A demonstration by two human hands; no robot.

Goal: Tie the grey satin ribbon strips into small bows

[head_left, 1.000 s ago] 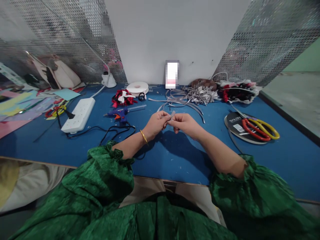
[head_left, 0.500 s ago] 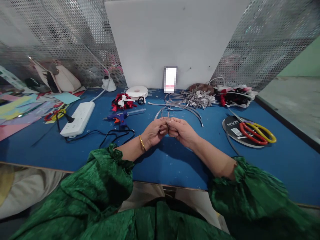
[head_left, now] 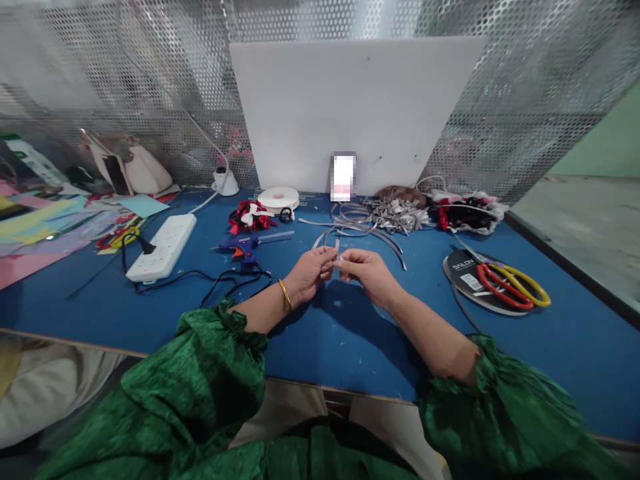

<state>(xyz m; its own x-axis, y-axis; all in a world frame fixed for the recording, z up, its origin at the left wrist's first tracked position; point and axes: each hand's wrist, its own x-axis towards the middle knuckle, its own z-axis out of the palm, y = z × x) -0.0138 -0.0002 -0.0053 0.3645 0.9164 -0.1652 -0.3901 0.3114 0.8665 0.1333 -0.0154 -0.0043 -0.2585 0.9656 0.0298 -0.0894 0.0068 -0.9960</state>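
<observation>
My left hand [head_left: 313, 272] and my right hand [head_left: 365, 270] meet over the middle of the blue table, fingertips nearly touching. Between them is a short piece of grey ribbon [head_left: 337, 245], its end standing up from the fingertips. Both hands pinch it between thumb and fingers; the lower part is hidden. Just behind lie long loose grey ribbon strips [head_left: 350, 223], with a heap of small grey ribbon pieces [head_left: 400, 212] to their right.
Left on the blue table [head_left: 345, 347] are a glue gun [head_left: 245, 248] with its cord, a power strip [head_left: 163, 248], red-black bows [head_left: 247, 217] and a white roll [head_left: 278, 199]. Scissors [head_left: 510, 283] lie on a black spool [head_left: 470, 270] at right. A phone [head_left: 343, 177] leans behind.
The view has tilted up slightly, so the table sits lower in the picture. My right fingers have loosened and drawn a little away from the left ones; more of the ribbon piece shows.
</observation>
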